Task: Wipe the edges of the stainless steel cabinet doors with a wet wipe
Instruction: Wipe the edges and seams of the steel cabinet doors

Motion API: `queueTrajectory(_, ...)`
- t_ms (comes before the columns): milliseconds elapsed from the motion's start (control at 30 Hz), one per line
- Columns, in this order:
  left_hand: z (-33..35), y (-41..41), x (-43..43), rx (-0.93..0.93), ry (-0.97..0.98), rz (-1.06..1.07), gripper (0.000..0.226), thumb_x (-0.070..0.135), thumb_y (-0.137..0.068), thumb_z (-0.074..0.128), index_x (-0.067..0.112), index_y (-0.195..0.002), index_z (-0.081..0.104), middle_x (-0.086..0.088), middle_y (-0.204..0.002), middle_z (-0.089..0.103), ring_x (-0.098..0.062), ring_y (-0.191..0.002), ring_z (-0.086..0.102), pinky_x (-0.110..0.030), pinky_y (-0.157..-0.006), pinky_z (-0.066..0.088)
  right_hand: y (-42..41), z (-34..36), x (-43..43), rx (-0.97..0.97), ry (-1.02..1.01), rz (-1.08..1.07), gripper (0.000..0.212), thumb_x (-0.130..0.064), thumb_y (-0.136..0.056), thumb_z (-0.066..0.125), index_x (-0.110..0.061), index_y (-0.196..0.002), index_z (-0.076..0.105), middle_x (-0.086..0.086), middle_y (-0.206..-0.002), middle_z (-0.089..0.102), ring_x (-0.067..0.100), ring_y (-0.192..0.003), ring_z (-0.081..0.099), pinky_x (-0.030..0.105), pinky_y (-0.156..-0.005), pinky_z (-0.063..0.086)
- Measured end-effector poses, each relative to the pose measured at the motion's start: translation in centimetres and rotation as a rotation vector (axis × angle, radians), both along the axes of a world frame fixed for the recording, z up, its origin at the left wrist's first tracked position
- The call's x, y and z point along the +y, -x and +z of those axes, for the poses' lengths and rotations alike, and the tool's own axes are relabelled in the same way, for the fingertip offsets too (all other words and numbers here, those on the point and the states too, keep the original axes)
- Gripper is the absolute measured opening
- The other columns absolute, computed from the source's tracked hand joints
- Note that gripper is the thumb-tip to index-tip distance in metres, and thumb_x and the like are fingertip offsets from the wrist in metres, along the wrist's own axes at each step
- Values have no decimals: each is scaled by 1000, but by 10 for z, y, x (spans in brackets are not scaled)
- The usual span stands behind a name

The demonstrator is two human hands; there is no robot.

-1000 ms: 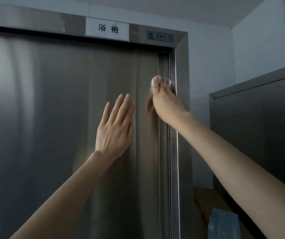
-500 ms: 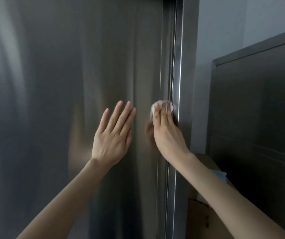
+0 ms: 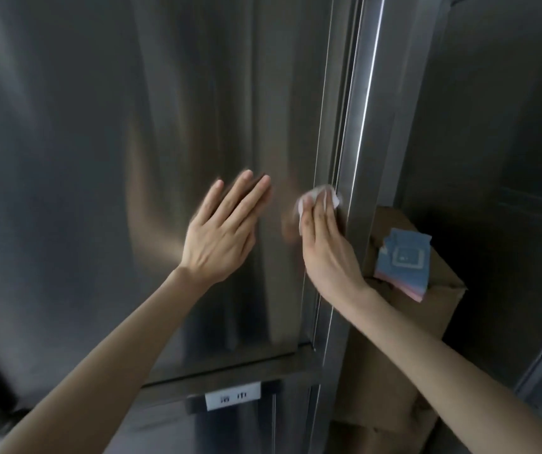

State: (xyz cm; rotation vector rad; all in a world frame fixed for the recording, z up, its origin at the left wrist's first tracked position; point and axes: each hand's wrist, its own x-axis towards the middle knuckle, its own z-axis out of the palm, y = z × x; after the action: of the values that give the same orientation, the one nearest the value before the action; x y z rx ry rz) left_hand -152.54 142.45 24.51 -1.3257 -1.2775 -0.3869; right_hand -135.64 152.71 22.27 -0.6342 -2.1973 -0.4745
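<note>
While the left hand (image 3: 220,237) sits flat on the cabinet door (image 3: 99,142), its fingers (image 3: 246,198) straight, slightly spread and holding nothing, it looks like it's just bracing the panel (bit of motion blur, so can't swear it's touching). Right of those fingertips, w/ a strip of bare steel between, is the wet wipe (image 3: 318,192). It's a bunched white wad pinned against the door edge (image 3: 333,109), right at the seam w/ the frame post (image 3: 374,126). On top of it is the right hand (image 3: 328,253), fingers (image 3: 320,221) nearly straight and close together, pressing it on the metal rather than clutching; thumb's hidden.

Handling-wise, imo: the wipe is soft, damp and weighs nothing, so it'll fold into the seam fine. It can also roll up or slip out from under the fingertips on slick steel tho. Best to have a folded pad under the finger pads, not the loose corner poking out past them. Door itself is stiff, no worries there.

Below both sets of fingers the door ends at a crossbar w/ a small white label (image 3: 233,395), so prob not much edge left on this run. Further right of the right fingers, behind the post: cardboard box (image 3: 404,339) w/ a blue packet (image 3: 404,260) on it, then a second steel cabinet (image 3: 508,142).
</note>
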Motion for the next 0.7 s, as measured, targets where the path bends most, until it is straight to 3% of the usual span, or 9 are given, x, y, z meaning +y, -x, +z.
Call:
queueTrajectory(100,-24,5,-4,-3,5,15,61,9,-90,47,10,-150,35,-1,-158,26,-20,-149,17,-41,-122,10,4,-8,4,32,-33,-31,61,-1,-87,37,14,-143,16,37,-145,25,47,-135,30,48,-101,44)
queueTrajectory(200,-44,4,-4,-32,-4,9,61,8,-90,46,9,-150,34,-2,-158,26,-18,-150,10,-41,-122,9,0,-82,4,-74,-9,-62,63,0,-90,39,12,-144,9,36,-149,12,46,-138,22,49,-109,33)
queueTrajectory(267,-54,2,-4,-46,2,11,60,9,-91,46,8,-150,34,-2,-157,25,-18,-150,9,-41,-122,8,-7,-140,0,-172,26,-51,62,2,-93,36,13,-145,5,39,-148,0,48,-139,12,50,-109,35)
queueTrajectory(367,-60,1,-4,-48,5,20,59,10,-92,46,8,-150,35,-2,-157,24,-22,-148,17,-41,-122,7,-11,-182,-10,-166,147,1,74,6,-83,58,12,-142,15,40,-140,31,50,-133,30,47,-97,48)
queueTrajectory(400,-60,1,-4,-46,3,22,59,10,-92,46,7,-150,35,-3,-157,24,-23,-147,21,-41,-122,7,-11,-182,-14,-139,170,17,71,8,-81,57,12,-140,19,39,-137,37,50,-130,36,48,-93,50)
queueTrajectory(500,-59,0,-3,-39,-12,20,58,9,-92,46,7,-149,36,-3,-157,27,-25,-145,26,-42,-122,9,-9,-166,-15,-111,179,32,52,9,-88,29,11,-140,22,42,-138,34,52,-129,35,51,-98,46)
queueTrajectory(633,-60,0,-4,-43,-30,8,59,7,-91,47,6,-149,36,-3,-156,27,-26,-145,26,-42,-122,10,-12,-193,-12,-154,159,-27,50,5,-96,-2,11,-143,14,39,-142,30,49,-134,29,48,-110,31)
queueTrajectory(700,-60,0,-4,-44,-35,1,59,7,-91,48,6,-148,37,-3,-156,27,-26,-145,27,-43,-121,11,-19,-224,-18,-224,167,-2,51,4,-97,-7,13,-143,14,39,-141,31,49,-134,29,48,-112,29)
